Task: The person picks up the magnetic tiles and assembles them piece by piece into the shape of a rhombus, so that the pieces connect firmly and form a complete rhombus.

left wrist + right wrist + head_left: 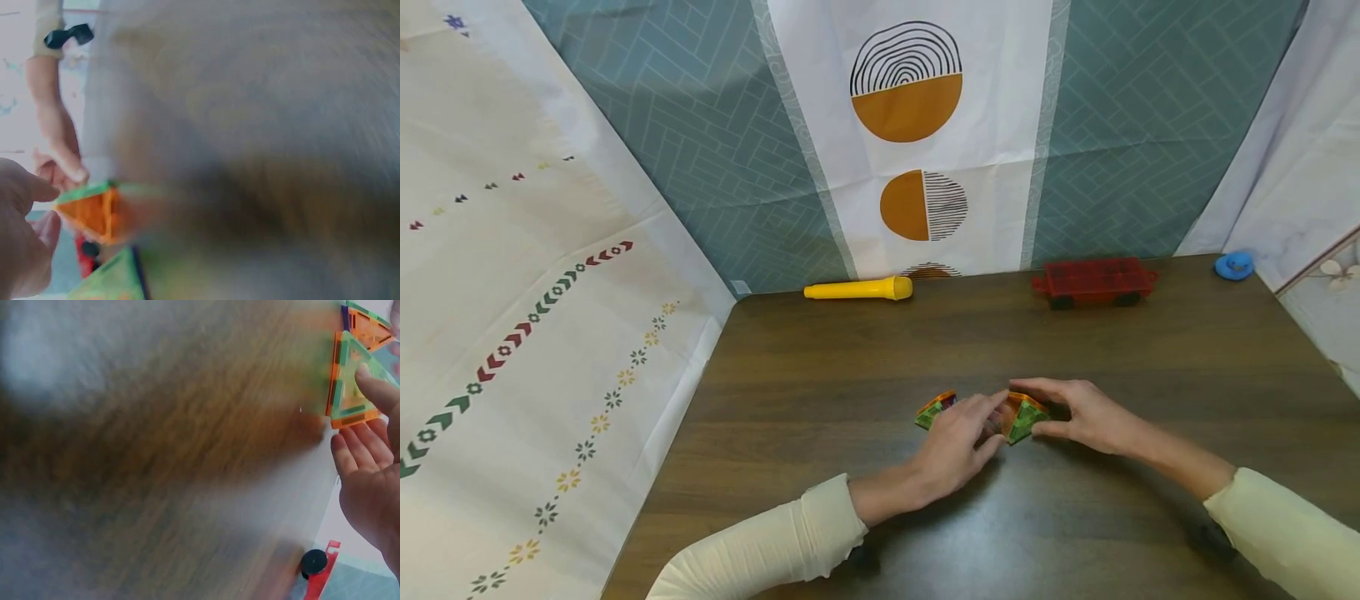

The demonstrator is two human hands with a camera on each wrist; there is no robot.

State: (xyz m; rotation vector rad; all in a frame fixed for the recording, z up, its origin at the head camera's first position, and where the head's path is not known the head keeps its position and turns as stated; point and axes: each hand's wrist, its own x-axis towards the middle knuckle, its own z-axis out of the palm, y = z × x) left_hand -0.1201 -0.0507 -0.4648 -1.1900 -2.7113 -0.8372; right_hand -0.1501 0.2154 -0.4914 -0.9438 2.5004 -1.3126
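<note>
Two small builds of translucent triangular magnetic tiles stand at mid-table. The right build (1024, 421) has green and orange faces; my left hand (951, 450) reaches to it with index finger and thumb at its near corners. On the other side my right hand (1086, 415) holds it, thumb against the green tile (342, 394) and fingers along its lower orange edge. The left build (929, 413), green and orange, lies just beyond my left hand, partly hidden by it. In the left wrist view, an orange tile (90, 212) meets the left fingertips.
Along the back edge lie a yellow toy microphone (857, 289), a red toy wagon (1093, 279) with black wheels, and a blue rubber duck (1235, 266). Patterned cloths hang behind and beside the brown wooden table (790, 358).
</note>
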